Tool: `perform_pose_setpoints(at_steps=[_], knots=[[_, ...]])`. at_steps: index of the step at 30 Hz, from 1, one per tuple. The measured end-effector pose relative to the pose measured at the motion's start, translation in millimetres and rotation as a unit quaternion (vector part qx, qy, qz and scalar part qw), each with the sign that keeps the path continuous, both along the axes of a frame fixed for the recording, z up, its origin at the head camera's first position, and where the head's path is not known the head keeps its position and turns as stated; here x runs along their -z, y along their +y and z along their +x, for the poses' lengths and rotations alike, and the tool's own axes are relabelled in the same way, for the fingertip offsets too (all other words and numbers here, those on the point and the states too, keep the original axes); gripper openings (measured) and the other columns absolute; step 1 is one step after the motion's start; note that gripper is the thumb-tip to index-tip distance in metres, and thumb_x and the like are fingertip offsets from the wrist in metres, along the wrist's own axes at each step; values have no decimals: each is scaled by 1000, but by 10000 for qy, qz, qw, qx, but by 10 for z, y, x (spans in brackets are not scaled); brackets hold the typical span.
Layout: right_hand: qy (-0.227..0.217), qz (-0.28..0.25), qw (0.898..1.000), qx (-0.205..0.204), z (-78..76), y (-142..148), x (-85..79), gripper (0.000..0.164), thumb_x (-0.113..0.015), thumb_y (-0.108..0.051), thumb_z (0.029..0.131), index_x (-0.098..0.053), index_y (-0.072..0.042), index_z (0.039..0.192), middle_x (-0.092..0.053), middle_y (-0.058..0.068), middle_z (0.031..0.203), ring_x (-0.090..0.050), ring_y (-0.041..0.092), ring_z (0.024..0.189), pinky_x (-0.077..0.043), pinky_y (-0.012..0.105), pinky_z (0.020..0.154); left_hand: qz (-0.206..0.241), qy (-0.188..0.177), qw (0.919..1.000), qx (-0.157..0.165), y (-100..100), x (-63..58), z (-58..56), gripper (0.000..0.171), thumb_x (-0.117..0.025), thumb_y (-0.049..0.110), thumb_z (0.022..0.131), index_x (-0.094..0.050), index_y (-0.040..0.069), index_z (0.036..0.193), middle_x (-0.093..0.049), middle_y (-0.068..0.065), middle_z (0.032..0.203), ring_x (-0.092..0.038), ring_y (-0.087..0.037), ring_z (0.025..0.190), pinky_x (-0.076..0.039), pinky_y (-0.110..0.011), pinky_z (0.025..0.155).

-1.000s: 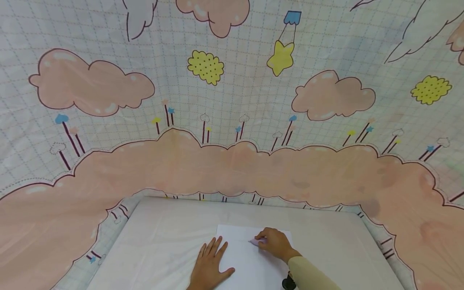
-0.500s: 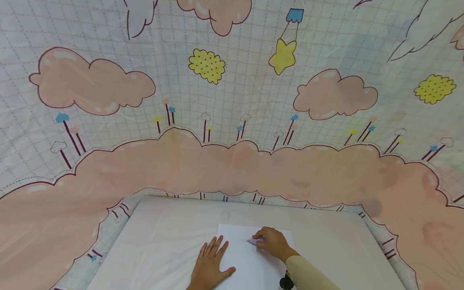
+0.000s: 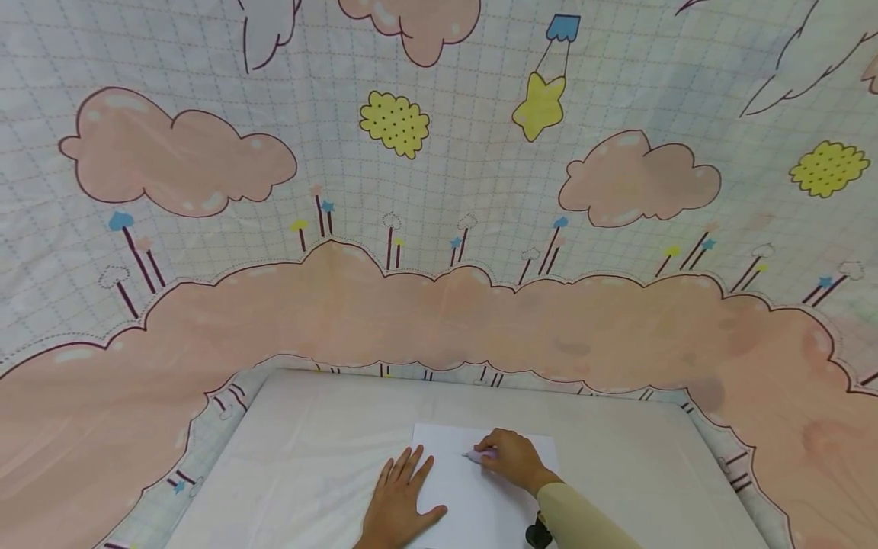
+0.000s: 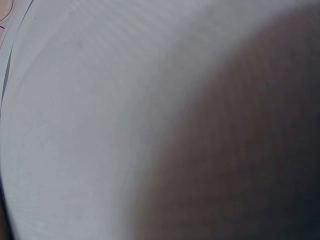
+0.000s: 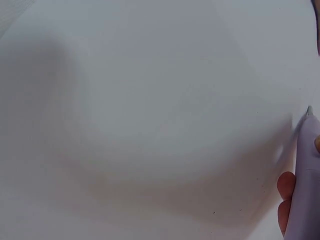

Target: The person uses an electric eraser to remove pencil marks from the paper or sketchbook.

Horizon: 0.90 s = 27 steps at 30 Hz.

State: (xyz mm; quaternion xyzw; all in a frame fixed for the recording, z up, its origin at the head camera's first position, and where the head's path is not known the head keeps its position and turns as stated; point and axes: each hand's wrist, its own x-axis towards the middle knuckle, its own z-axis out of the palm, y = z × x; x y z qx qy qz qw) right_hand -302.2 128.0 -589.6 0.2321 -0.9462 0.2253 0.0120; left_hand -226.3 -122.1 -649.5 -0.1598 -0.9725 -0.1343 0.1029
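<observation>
A white sheet of paper (image 3: 473, 503) lies on the pale table. My left hand (image 3: 400, 507) rests flat with spread fingers across the sheet's left edge; in the left wrist view a blurred brown shape, probably part of this hand (image 4: 250, 150), fills the right side. My right hand (image 3: 517, 461) grips a thick lilac pen-shaped tool (image 5: 307, 185) with a small metal tip. That tip is at the upper part of the sheet, pointing left; whether it touches the paper I cannot tell. Several fingertips (image 5: 285, 187) show beside the barrel. No clear line is visible on the paper.
The table (image 3: 309, 450) has a pale, slightly creased cover. A cloth backdrop (image 3: 480, 320) printed with clouds and stars rises behind it and spreads round both sides. A black device (image 3: 538, 531) sits under my right wrist, by the sleeve (image 3: 583, 518).
My right hand has slid a little to the left over the paper with the lilac tool. My left hand stays in place on the sheet, and the whole head view has shifted slightly.
</observation>
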Motion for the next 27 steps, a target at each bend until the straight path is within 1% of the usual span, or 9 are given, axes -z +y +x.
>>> perform_pose_setpoints(at_steps=[8, 12, 17, 22, 27], knots=[[-25, 49, 10000, -45, -1, -19, -18, 13, -77, -19, 81, -79, -17, 94, -69, -9, 90, -64, 9, 82, -56, 33, 77, 27, -77, 10000, -11, 15, 10, -2, 89, -41, 84, 82, -49, 22, 146, -39, -3, 157, -34, -28, 144, -28, -54, 114], [-8, 116, 9999, 19, -3, -6, -42, 13, -78, -18, 80, -79, -17, 93, -69, -8, 88, -64, 10, 81, -57, 35, 78, 7, -67, 10000, -7, 13, 10, -4, 89, -41, 83, 82, -49, 22, 146, -38, -3, 157, -33, -28, 145, -28, -54, 115], [-120, 124, 9998, 104, -1, -3, -36, 13, -78, -19, 81, -79, -17, 94, -68, -9, 87, -63, 9, 81, -57, 35, 79, -46, -59, 10000, -12, 10, 7, -3, 89, -41, 83, 82, -48, 22, 146, -38, -3, 157, -33, -27, 145, -28, -53, 115], [-107, 77, 9999, 2, -7, -29, -23, 14, -78, -19, 81, -79, -17, 94, -68, -10, 88, -62, 7, 81, -56, 33, 78, -20, -68, 10000, -24, 8, 7, -3, 89, -41, 83, 82, -49, 22, 146, -38, -3, 157, -33, -28, 145, -28, -53, 115], [-84, 97, 9999, -34, -15, -61, -27, 13, -78, -19, 81, -80, -18, 94, -69, -10, 88, -62, 7, 81, -56, 33, 78, -102, -156, 9998, -31, 1, 7, -11, 90, -38, 84, 82, -46, 23, 148, -35, -2, 159, -32, -27, 146, -26, -52, 117]])
